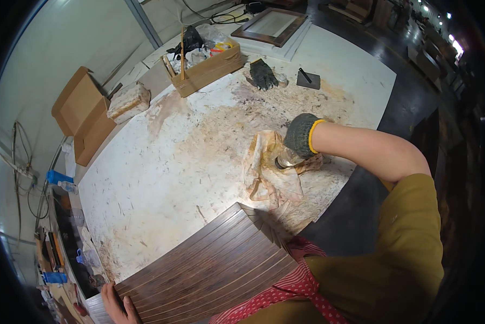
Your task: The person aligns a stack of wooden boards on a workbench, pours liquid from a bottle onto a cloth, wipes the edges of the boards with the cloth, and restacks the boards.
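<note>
I see my right hand (301, 135), in a dark grey knitted glove with a yellow cuff, reaching out over the stained white desk (161, 162); its fingers are clenched around a small clear glass bottle (287, 159), which stands tipped on a crumpled, stain-soaked beige rag (269, 173) lying on the desk's right part, near its edge. My bare left hand (118, 306) is at the lower edge of the view, its fingers gripping the near-left corner of a stack of dark brown grooved wooden slats (215, 270) that rests fanned across the desk's near edge and against my red-and-white patterned apron (291, 286). The rag and bottle lie just beyond the far corner of the slats, apart from them. Farther back on the desk a spare dark work glove (263, 74) lies limp, with a flat dark grey square piece (309, 80) just to its right. To the left of the glove sits an open brown cardboard box (207, 67) filled with sticks, a black cloth and bags. A pale stained block wrapped in rag (128, 101) lies near the desk's left edge, and beside it, off the desk, an empty cardboard carton (83, 116) stands open. At the far end a dark-framed wooden panel (269, 26) lies flat
</note>
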The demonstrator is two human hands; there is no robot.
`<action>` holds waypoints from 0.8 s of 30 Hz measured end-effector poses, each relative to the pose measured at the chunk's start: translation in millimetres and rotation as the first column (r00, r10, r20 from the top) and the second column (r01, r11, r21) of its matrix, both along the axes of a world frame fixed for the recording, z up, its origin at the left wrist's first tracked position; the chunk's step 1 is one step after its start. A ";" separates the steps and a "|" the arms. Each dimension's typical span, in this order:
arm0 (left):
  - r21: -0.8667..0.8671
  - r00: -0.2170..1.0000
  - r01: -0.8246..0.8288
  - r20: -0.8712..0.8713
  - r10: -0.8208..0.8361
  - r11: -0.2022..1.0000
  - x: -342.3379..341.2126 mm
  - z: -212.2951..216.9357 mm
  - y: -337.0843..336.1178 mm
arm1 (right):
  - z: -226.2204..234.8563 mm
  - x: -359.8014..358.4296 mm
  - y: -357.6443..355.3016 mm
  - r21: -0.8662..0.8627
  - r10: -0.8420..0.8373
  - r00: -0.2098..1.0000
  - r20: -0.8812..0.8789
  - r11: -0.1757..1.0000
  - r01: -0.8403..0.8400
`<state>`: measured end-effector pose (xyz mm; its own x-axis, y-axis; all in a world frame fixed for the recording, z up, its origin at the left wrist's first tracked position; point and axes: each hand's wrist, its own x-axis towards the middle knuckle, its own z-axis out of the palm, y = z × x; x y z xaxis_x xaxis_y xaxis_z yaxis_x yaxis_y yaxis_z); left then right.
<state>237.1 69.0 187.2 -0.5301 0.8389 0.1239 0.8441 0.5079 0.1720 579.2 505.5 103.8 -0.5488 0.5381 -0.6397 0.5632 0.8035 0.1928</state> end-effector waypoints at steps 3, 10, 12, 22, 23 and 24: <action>-0.008 0.999 0.015 -0.033 -0.015 1.000 -1.6 -0.7 0.7 | -15.0 22.3 3.3 0.016 0.075 0.997 0.003 0.997 -0.075; -0.017 0.997 0.034 -0.068 -0.035 0.999 2.3 3.2 3.9 | -29.9 77.4 -3.5 -0.181 -0.257 0.945 -0.203 0.958 0.221; -0.017 0.991 0.055 -0.119 -0.057 0.998 -0.5 1.2 6.2 | -63.5 114.9 -5.5 -0.343 -0.442 0.767 -0.466 0.889 0.304; 0.042 0.999 -0.028 0.022 0.027 0.999 -1.6 0.3 3.8 | -125.8 153.9 76.5 -0.395 -0.365 -0.177 -0.914 0.703 0.591; 0.057 0.999 -0.034 0.032 0.032 0.998 -3.2 -2.3 2.7 | -143.4 157.3 88.2 -0.426 -0.313 -0.289 -0.905 0.678 0.599; 0.071 0.998 -0.045 0.040 0.042 0.996 -4.1 -3.8 0.9 | -154.5 153.9 92.7 -0.429 -0.313 -0.294 -0.903 0.677 0.598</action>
